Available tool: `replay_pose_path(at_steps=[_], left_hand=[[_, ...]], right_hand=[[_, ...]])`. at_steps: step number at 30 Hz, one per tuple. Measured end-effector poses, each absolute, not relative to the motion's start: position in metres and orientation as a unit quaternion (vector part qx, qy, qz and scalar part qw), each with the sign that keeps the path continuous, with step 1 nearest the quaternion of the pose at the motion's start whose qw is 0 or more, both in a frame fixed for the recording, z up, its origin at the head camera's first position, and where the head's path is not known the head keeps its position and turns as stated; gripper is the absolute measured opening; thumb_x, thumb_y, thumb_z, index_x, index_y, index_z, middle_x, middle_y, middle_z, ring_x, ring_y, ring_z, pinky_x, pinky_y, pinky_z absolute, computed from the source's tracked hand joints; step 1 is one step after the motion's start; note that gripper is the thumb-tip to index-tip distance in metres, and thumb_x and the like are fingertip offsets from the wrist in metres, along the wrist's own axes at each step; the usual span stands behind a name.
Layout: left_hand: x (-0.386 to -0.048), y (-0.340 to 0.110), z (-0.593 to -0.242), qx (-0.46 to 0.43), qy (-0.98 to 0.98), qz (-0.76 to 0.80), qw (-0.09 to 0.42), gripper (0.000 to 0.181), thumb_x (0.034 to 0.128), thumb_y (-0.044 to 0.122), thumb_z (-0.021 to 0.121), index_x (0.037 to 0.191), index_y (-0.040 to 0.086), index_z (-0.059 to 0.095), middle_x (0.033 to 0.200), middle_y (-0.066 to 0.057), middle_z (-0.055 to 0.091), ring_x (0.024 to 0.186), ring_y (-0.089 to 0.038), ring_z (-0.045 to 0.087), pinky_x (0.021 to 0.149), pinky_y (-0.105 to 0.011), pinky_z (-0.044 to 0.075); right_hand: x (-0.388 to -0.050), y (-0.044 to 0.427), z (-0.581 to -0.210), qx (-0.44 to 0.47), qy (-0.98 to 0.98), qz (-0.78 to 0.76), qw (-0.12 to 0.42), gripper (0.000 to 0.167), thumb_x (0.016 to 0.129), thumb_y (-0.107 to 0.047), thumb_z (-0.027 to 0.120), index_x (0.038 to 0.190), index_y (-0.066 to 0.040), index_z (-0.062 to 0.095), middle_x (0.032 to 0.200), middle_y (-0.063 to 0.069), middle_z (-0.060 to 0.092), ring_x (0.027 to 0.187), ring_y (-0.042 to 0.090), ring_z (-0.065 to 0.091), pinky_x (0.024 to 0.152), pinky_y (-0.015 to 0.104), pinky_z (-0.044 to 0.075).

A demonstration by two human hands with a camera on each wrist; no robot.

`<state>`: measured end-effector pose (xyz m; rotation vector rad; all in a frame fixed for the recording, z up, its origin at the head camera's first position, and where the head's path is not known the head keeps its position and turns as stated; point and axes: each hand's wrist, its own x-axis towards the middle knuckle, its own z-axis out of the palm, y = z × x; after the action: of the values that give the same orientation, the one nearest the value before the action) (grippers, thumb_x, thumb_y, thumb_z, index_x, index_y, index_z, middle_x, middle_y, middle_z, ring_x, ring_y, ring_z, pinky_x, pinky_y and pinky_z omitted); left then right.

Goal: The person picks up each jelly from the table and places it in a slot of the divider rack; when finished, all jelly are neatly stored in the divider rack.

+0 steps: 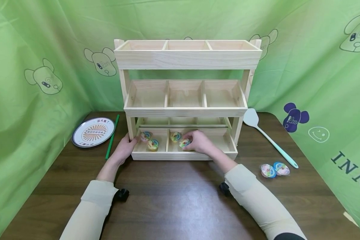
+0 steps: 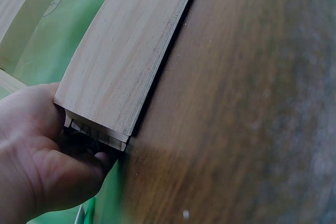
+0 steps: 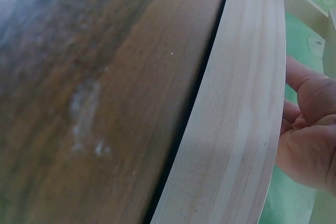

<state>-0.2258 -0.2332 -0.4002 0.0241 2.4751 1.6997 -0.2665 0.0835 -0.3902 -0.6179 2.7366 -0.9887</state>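
The wooden shelf (image 1: 187, 60) stood at the centre of the frame on a dark table (image 1: 174, 200), with three trays showing at the front, one above another; a green curtain (image 1: 48, 110) hung behind it and at both sides. The right hand (image 1: 198, 141) was at the bottom tray (image 1: 184, 156), just right of the frame's centre, thumb and fingers pinching a small jelly cup (image 1: 185, 143) in the middle compartment; a second cup (image 1: 175, 136) lay just beside it, to its upper left; in the right wrist view the front board hid the fingertips. The left hand (image 1: 124, 148) was placed against the left end of the same tray, left of centre; the left wrist view showed it wrapped about the corner, but its fingertips were hidden and how tightly it closed could not be told. Two cups (image 1: 153, 145) lay close together in the left compartment; two pink cups (image 1: 268, 170) lay side by side on the table at the lower right; a pale spatula (image 1: 271, 141) lay above them; at the left, a round plate (image 1: 94, 132) lay near a green stick (image 1: 112, 137).
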Motion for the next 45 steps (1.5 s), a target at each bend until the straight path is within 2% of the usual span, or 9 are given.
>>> replay_pose_path(at_steps=[4, 9, 14, 22, 26, 29, 34, 39, 45], left_hand=[[-0.224, -0.231, -0.396, 0.013, 0.823, 0.563, 0.07, 0.062, 0.1084, 0.015, 0.039, 0.157, -0.01, 0.01, 0.159, -0.035, 0.02, 0.145, -0.045, 0.024, 0.117, -0.057, 0.024], [-0.235, -0.238, -0.413, 0.013, 0.818, 0.571, 0.069, 0.064, 0.1086, 0.019, 0.04, 0.158, -0.007, 0.009, 0.16, -0.033, 0.019, 0.146, -0.045, 0.024, 0.117, -0.058, 0.023], [-0.242, -0.241, -0.428, 0.017, 0.824, 0.564, 0.056, 0.066, 0.1087, 0.025, 0.04, 0.16, -0.003, 0.009, 0.16, -0.031, 0.021, 0.146, -0.043, 0.026, 0.117, -0.056, 0.024], [-0.244, -0.24, -0.43, 0.02, 0.824, 0.564, 0.055, 0.066, 0.1086, 0.025, 0.04, 0.159, -0.004, 0.01, 0.16, -0.032, 0.022, 0.145, -0.043, 0.026, 0.117, -0.057, 0.025], [-0.236, -0.236, -0.415, 0.016, 0.823, 0.565, 0.064, 0.063, 0.1086, 0.02, 0.04, 0.158, -0.008, 0.011, 0.158, -0.035, 0.022, 0.145, -0.046, 0.026, 0.116, -0.058, 0.025], [-0.235, -0.236, -0.413, 0.013, 0.819, 0.569, 0.068, 0.063, 0.1086, 0.018, 0.04, 0.157, -0.008, 0.011, 0.158, -0.035, 0.022, 0.145, -0.046, 0.025, 0.117, -0.058, 0.024], [-0.243, -0.243, -0.431, 0.012, 0.823, 0.564, 0.065, 0.066, 0.1089, 0.025, 0.04, 0.16, -0.002, 0.009, 0.16, -0.031, 0.02, 0.146, -0.042, 0.024, 0.117, -0.057, 0.024], [-0.242, -0.242, -0.43, 0.017, 0.823, 0.565, 0.061, 0.066, 0.1087, 0.025, 0.04, 0.16, -0.003, 0.008, 0.16, -0.031, 0.02, 0.146, -0.043, 0.025, 0.117, -0.057, 0.024], [-0.24, -0.243, -0.428, 0.02, 0.821, 0.568, 0.055, 0.067, 0.1083, 0.024, 0.041, 0.16, -0.003, 0.008, 0.16, -0.032, 0.019, 0.146, -0.044, 0.024, 0.117, -0.059, 0.024]], right_hand=[[-0.267, 0.08, -0.389, -0.199, 0.925, -0.312, 0.088, 0.048, 0.075, -0.017, 0.089, 0.118, -0.002, 0.072, 0.099, 0.007, 0.072, 0.086, 0.02, 0.062, 0.08, 0.034, 0.052], [-0.266, 0.078, -0.387, -0.185, 0.929, -0.304, 0.103, 0.047, 0.077, -0.014, 0.088, 0.119, -0.002, 0.071, 0.106, 0.011, 0.072, 0.092, 0.022, 0.063, 0.087, 0.036, 0.052], [-0.266, 0.078, -0.387, -0.19, 0.93, -0.296, 0.103, 0.046, 0.077, -0.014, 0.088, 0.118, -0.003, 0.071, 0.108, 0.011, 0.072, 0.094, 0.023, 0.063, 0.087, 0.037, 0.052], [-0.26, 0.086, -0.386, -0.185, 0.916, -0.343, 0.1, 0.062, 0.076, -0.01, 0.086, 0.131, 0.002, 0.062, 0.125, 0.019, 0.066, 0.112, 0.031, 0.062, 0.101, 0.042, 0.049], [-0.256, 0.094, -0.383, -0.188, 0.911, -0.357, 0.086, 0.062, 0.075, -0.009, 0.085, 0.132, 0.001, 0.062, 0.127, 0.018, 0.066, 0.118, 0.033, 0.06, 0.104, 0.044, 0.047], [-0.254, 0.099, -0.38, -0.192, 0.907, -0.368, 0.073, 0.059, 0.076, -0.008, 0.084, 0.131, 0.0, 0.063, 0.128, 0.017, 0.066, 0.12, 0.034, 0.059, 0.105, 0.045, 0.046], [-0.247, 0.107, -0.378, -0.2, 0.889, -0.409, 0.05, 0.052, 0.081, -0.009, 0.082, 0.129, 0.002, 0.064, 0.127, 0.019, 0.066, 0.12, 0.036, 0.06, 0.105, 0.049, 0.045], [-0.24, 0.117, -0.373, -0.204, 0.879, -0.43, 0.019, 0.045, 0.086, -0.012, 0.078, 0.127, 0.002, 0.065, 0.125, 0.02, 0.067, 0.117, 0.036, 0.062, 0.101, 0.055, 0.046], [-0.23, 0.133, -0.368, -0.204, 0.876, -0.436, -0.012, 0.038, 0.089, -0.013, 0.077, 0.124, 0.001, 0.068, 0.123, 0.019, 0.069, 0.116, 0.034, 0.064, 0.098, 0.054, 0.049]])
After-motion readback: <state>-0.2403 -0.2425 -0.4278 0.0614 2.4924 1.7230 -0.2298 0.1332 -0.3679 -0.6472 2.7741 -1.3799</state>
